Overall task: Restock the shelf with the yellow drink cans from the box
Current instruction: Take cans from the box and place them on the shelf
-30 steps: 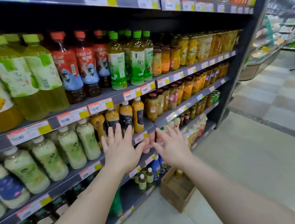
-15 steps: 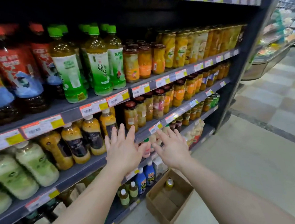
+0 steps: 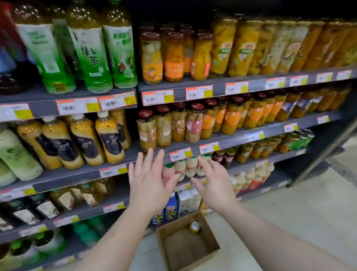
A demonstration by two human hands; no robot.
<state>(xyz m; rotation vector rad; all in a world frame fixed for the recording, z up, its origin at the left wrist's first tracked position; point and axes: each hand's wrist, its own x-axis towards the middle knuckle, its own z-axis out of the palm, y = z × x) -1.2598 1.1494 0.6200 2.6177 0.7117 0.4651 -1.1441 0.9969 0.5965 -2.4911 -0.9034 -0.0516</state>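
A brown cardboard box (image 3: 174, 261) stands open on the floor in front of the shelf. One yellow drink can (image 3: 194, 227) stands upright in its far right corner. My left hand (image 3: 149, 184) and my right hand (image 3: 214, 183) are stretched out side by side above the box, fingers spread and straight, holding nothing. Both hover in front of the grey shelf (image 3: 227, 139), near a row of small pale bottles (image 3: 188, 166).
The shelf carries green tea bottles (image 3: 90, 56), fruit jars (image 3: 188, 55) and orange-capped drinks (image 3: 92, 137), with price tags along each edge. Cartons (image 3: 185, 201) stand on the lowest level behind the box. Pale floor (image 3: 297, 222) stretches to the right.
My view has swung right and closer to the shelf, so the box lies lower and more centred. Both hands keep their spread pose and hold nothing.
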